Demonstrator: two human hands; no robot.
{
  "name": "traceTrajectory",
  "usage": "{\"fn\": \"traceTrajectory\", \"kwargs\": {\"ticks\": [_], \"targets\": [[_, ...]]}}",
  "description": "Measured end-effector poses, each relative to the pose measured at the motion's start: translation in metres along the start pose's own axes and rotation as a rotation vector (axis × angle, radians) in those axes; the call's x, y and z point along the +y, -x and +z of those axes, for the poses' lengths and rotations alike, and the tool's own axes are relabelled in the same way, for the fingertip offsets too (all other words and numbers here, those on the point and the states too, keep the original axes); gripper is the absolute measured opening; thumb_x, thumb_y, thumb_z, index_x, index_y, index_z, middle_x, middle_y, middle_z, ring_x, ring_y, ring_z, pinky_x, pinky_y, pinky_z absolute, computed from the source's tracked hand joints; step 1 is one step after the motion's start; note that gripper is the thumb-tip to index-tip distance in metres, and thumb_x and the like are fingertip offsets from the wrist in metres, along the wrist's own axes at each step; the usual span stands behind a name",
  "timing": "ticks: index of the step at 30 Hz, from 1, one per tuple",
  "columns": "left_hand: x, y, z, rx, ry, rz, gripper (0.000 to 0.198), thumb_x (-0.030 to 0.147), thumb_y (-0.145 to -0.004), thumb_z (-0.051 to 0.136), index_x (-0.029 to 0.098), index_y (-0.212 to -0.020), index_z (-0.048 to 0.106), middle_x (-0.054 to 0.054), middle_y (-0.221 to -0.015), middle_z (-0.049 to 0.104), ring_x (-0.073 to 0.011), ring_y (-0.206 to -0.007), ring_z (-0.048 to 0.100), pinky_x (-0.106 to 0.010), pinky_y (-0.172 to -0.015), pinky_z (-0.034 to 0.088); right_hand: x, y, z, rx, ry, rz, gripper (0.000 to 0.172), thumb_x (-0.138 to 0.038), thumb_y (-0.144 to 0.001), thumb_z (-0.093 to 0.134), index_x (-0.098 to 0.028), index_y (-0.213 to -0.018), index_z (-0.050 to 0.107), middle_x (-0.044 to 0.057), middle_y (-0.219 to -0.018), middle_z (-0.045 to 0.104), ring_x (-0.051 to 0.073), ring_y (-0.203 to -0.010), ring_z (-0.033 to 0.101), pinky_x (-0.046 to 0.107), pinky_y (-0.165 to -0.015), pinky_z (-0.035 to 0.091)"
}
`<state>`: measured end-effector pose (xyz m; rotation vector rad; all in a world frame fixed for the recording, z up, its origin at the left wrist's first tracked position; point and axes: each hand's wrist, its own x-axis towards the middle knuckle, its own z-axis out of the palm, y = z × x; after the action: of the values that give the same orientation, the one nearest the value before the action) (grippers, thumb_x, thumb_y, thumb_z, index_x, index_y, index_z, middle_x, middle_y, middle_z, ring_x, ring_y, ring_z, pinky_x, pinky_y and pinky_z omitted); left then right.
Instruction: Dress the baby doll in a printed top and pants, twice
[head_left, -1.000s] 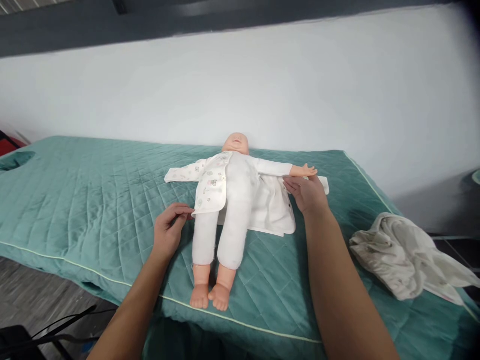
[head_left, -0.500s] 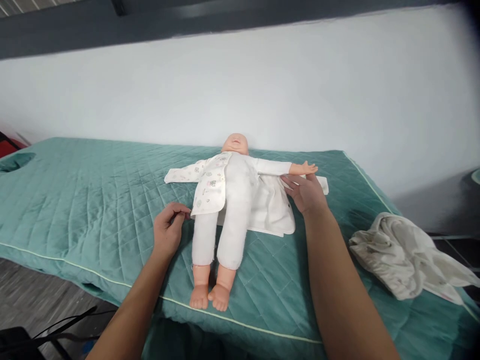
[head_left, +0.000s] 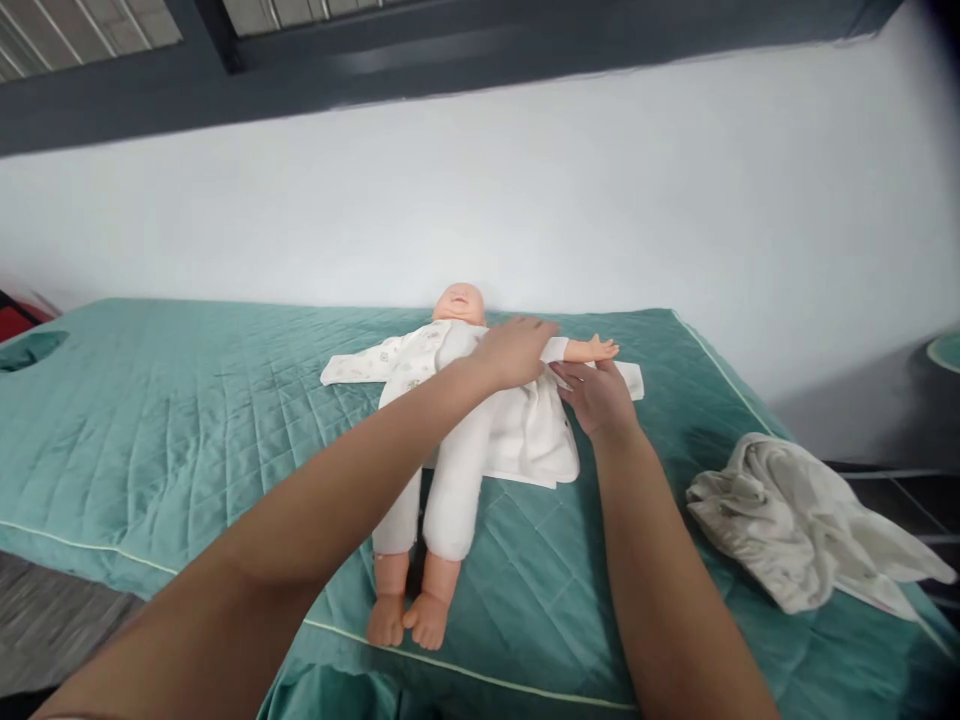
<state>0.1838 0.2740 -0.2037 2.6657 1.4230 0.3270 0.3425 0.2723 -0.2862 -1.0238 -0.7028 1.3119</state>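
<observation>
Doll [head_left: 457,465] on its back, laid across the bed [head_left: 187,430]: head at the far edge by the wall [head_left: 480,210], feet at the piped near edge. White jacket [head_left: 534,440] spread open under it; printed half over the chest, other half flat toward the bed's right edge. Doll's bare-handed arm [head_left: 589,350] points to that edge, jacket sleeve [head_left: 631,379] lying just behind it.

Left hand [head_left: 517,352] reaches across the body to the upper part of that arm; fingers blurred, can't tell if pinching. Right hand [head_left: 600,400] just below the forearm, fingers slightly apart, cloth pinch can't be told.

Judgement: steady the arm near the elbow, keep the sleeve opening wide, don't snag the doll's spread fingers.

Crumpled cloth [head_left: 780,525] near the right edge, well apart.
</observation>
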Motion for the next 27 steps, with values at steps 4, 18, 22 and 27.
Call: {"fn": "traceTrajectory", "kwargs": {"ticks": [4, 18, 22, 27], "targets": [[0.004, -0.038, 0.02, -0.175, -0.078, 0.02, 0.04, 0.021, -0.089, 0.06, 0.013, -0.129, 0.055, -0.018, -0.136, 0.062, -0.033, -0.126, 0.06, -0.046, -0.103, 0.047, 0.004, 0.0, -0.001, -0.011, 0.001, -0.001, 0.05, -0.013, -0.052, 0.076, -0.027, -0.098, 0.062, -0.003, -0.084, 0.071, 0.015, -0.075, 0.068, 0.025, -0.064, 0.055], [-0.019, -0.04, 0.006, -0.185, -0.163, 0.047, 0.025, 0.023, -0.084, 0.06, 0.019, -0.109, 0.059, -0.01, -0.098, 0.073, -0.0264, -0.085, 0.07, -0.033, -0.07, 0.044, 0.007, -0.004, -0.001, -0.039, 0.733, -0.09, 0.024, -0.026, -0.051, 0.081, -0.023, -0.054, 0.057, -0.003, -0.053, 0.054, 0.021, -0.068, 0.058, 0.032, -0.068, 0.045], [-0.018, -0.036, 0.008, -0.134, -0.202, 0.039, 0.028, 0.024, -0.086, 0.058, 0.018, -0.113, 0.059, -0.012, -0.104, 0.073, -0.0279, -0.09, 0.069, -0.033, -0.071, 0.042, 0.006, -0.006, -0.01, 0.003, 0.559, -0.119, 0.011, -0.031, -0.064, 0.07, -0.023, -0.066, 0.062, -0.001, -0.06, 0.061, 0.022, -0.071, 0.061, 0.033, -0.066, 0.05], [-0.021, -0.035, 0.013, -0.132, -0.219, 0.023, 0.035, 0.02, -0.083, 0.059, 0.016, -0.117, 0.061, -0.013, -0.109, 0.073, -0.0286, -0.093, 0.068, -0.034, -0.074, 0.042, -0.002, -0.01, -0.023, 0.01, 0.358, -0.144, 0.014, -0.039, -0.069, 0.065, -0.026, -0.076, 0.066, 0.003, -0.072, 0.069, 0.029, -0.078, 0.069, 0.042, -0.068, 0.058]]}}
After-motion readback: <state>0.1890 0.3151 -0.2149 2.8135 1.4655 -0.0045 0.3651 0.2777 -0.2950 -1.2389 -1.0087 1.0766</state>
